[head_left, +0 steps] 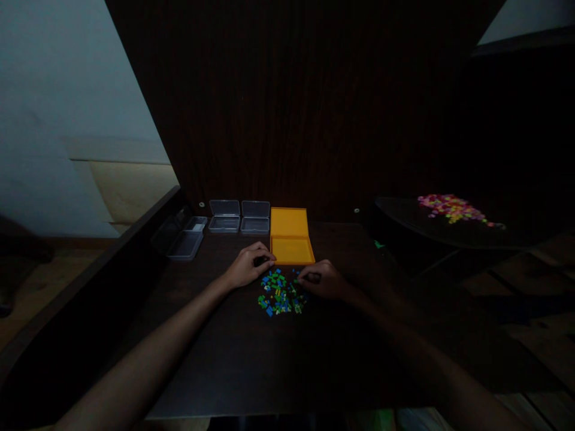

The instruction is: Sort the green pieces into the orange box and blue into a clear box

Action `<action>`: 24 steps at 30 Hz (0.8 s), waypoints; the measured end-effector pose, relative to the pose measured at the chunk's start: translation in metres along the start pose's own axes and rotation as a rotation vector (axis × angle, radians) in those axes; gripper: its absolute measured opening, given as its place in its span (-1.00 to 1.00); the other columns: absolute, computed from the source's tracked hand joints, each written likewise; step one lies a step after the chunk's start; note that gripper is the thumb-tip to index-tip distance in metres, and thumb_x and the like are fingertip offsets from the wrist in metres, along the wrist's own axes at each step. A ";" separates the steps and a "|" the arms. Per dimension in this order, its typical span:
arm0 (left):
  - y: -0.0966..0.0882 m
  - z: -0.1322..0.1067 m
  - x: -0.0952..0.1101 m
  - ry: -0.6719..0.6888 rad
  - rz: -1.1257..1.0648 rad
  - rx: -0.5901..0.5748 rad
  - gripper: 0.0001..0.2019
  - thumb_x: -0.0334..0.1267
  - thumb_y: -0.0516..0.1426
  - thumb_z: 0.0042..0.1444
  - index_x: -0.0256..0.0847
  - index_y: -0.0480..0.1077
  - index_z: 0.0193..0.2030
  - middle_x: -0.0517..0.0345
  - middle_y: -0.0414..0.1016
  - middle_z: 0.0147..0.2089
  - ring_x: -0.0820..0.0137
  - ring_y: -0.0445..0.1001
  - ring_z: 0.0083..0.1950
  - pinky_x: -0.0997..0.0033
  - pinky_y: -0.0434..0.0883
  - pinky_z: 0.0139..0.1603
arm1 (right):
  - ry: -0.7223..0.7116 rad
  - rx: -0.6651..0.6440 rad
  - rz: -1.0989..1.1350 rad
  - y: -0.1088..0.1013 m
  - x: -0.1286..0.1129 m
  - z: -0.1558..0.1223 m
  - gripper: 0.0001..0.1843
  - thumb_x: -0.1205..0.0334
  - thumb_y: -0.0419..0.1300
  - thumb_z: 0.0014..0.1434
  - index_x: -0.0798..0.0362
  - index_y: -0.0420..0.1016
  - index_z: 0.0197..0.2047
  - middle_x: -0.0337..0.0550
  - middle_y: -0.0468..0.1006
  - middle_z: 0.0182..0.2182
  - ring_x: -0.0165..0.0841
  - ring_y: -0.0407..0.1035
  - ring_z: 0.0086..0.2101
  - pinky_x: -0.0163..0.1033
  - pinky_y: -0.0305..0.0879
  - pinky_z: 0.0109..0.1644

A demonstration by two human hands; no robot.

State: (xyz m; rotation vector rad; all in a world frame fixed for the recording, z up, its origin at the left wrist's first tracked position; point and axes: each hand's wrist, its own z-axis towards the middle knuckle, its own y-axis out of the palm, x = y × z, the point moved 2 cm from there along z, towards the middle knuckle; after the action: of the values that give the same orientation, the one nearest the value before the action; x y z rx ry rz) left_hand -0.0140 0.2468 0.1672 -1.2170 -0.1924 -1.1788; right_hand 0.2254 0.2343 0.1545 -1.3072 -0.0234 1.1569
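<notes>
A loose pile of small green, blue and yellow building bricks [279, 294] lies on the dark wooden table [215, 353]. Just behind it stands a yellow box [291, 250] with its lid raised. My left hand [250, 265] is at the box's front left corner, thumb and fingertips close together; whether a piece is between them is too dark and small to tell. On the right edge of the pile, my right hand [324, 279] has its fingers curled in a pinch, and anything in it is hidden.
Two clear plastic cases [224, 224] [256, 224] stand lid-up left of the yellow box. Another clear case [185, 245] sits farther left by the side panel [90, 299]. A heap of pink and yellow pieces [453, 208] lies on a dark surface at right. A tall wooden panel [287, 108] rises behind.
</notes>
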 end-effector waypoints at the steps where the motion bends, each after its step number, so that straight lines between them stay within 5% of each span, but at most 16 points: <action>1: 0.000 0.000 0.000 -0.002 -0.001 -0.001 -0.85 -0.24 0.16 0.15 -0.22 0.52 -0.22 0.09 0.44 -0.24 0.40 0.45 -0.21 0.40 0.40 -0.16 | 0.014 -0.008 0.015 0.000 0.000 0.000 -0.78 0.14 0.19 0.11 0.08 0.57 -0.43 -0.30 0.42 -0.69 -0.52 0.14 -0.69 -0.37 0.09 -0.51; 24: 0.002 0.000 0.000 0.012 0.021 0.021 -0.82 -0.21 0.15 0.15 -0.21 0.51 -0.18 0.08 0.47 -0.23 0.38 0.45 -0.22 0.37 0.42 -0.16 | 0.074 -0.050 0.045 0.001 0.004 0.000 -0.72 0.06 0.17 0.17 0.07 0.60 -0.36 -0.34 0.39 -0.69 -0.53 0.11 -0.68 -0.37 0.05 -0.51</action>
State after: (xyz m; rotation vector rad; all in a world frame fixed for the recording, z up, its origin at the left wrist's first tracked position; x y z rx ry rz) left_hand -0.0125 0.2467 0.1662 -1.1905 -0.1822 -1.1632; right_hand 0.2264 0.2366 0.1519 -1.4001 0.0314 1.1512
